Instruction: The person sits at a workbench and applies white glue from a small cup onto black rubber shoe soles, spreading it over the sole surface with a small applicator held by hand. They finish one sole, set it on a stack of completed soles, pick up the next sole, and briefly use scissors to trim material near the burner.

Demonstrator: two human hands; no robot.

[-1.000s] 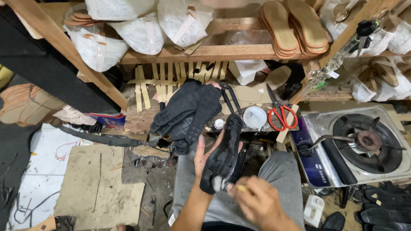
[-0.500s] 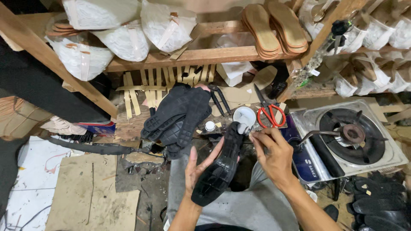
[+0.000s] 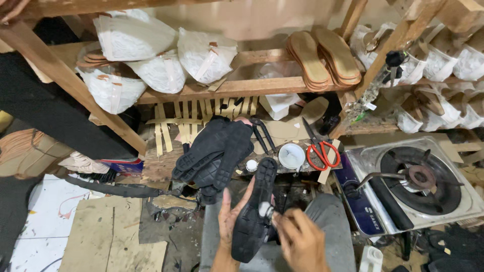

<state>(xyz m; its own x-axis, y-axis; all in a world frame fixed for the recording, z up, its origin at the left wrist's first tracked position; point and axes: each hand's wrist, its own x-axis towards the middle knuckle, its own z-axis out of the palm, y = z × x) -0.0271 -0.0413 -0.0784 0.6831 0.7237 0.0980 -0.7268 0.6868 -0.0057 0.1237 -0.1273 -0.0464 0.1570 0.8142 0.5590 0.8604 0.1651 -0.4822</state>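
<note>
black sole (image 3: 254, 211), red-handled scissors (image 3: 322, 153) (steel blades)

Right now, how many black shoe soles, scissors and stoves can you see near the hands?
Black sole in the left hand: 1
Black soles piled on the bench: about 3, overlapping
Red-handled scissors: 1
Gas stove: 1
Total: about 6
</note>
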